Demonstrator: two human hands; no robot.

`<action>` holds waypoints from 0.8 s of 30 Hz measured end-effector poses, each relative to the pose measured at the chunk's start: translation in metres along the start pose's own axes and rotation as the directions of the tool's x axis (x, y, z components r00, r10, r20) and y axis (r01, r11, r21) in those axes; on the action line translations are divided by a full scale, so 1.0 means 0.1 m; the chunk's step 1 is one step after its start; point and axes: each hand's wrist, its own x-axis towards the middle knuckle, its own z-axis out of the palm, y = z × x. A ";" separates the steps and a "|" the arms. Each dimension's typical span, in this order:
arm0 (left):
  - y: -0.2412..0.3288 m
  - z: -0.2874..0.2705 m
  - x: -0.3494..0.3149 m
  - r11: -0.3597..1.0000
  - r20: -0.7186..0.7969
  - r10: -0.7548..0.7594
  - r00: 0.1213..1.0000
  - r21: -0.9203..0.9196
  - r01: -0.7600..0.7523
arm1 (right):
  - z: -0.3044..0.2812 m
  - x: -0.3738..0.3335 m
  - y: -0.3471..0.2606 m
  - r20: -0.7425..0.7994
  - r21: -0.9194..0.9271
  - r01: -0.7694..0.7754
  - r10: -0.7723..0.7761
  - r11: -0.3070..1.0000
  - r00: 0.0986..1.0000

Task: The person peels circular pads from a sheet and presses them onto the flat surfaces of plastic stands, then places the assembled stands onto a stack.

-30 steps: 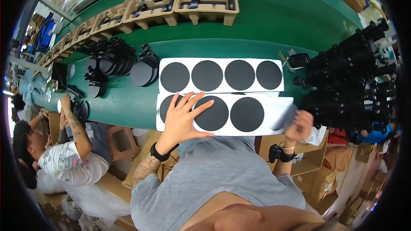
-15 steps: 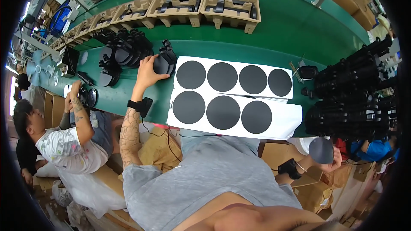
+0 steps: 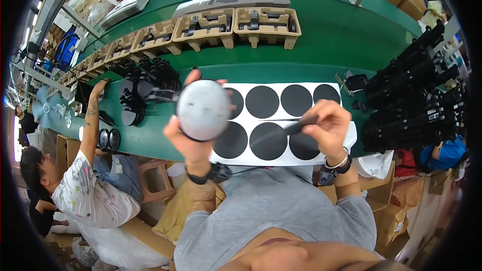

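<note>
"Grey is the round base [image 3: 204,110]; where is it, please?"

"It is above the table [image 3: 150,143], in the left hand [image 3: 188,145], with its pale face toward the camera; this grip is clamped around its rim."

"And the right hand [image 3: 330,126]?"

"Its thumb and fingers are together on a thin dark disc [image 3: 303,124]; the disc is tilted over the white sheets [image 3: 245,88] with black circles [image 3: 262,101], which lie on the table."

"What stands around?"

"Black stands [image 3: 145,88] at left; tan trays [image 3: 266,32] behind; stacked black parts [image 3: 401,110] at right; a co-worker [image 3: 95,190] sits at far left."
</note>
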 end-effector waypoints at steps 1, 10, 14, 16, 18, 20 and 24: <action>-0.11 0.15 -0.01 0.994 0.069 -0.021 0.997 -0.106 0.028 | 0.07 0.03 0.01 0.010 0.090 -0.081 0.080 0.993 0.997; -0.43 0.39 -0.11 0.996 0.125 0.040 0.991 0.074 -0.049 | 0.29 0.01 0.03 0.036 0.323 -0.357 0.366 0.877 0.930; -0.43 0.47 -0.13 0.998 0.152 0.033 0.988 0.040 -0.039 | 0.29 -0.01 -0.01 0.019 0.294 -0.380 0.392 0.877 0.920; -0.44 0.46 -0.14 1.000 0.155 0.023 0.988 0.003 -0.024 | 0.31 0.00 -0.02 0.021 0.286 -0.386 0.397 0.877 0.918; -0.42 0.51 -0.16 1.000 0.140 0.023 0.990 -0.007 -0.023 | 0.33 0.00 -0.05 0.018 0.292 -0.392 0.405 0.872 0.914; -0.40 0.55 -0.16 1.000 0.131 0.025 0.991 -0.021 -0.023 | 0.33 0.00 -0.07 0.011 0.269 -0.397 0.409 0.878 0.912; -0.37 0.57 -0.16 0.999 0.166 0.045 0.985 -0.018 -0.042 | 0.37 0.00 -0.12 -0.009 0.226 -0.389 0.401 0.893 0.916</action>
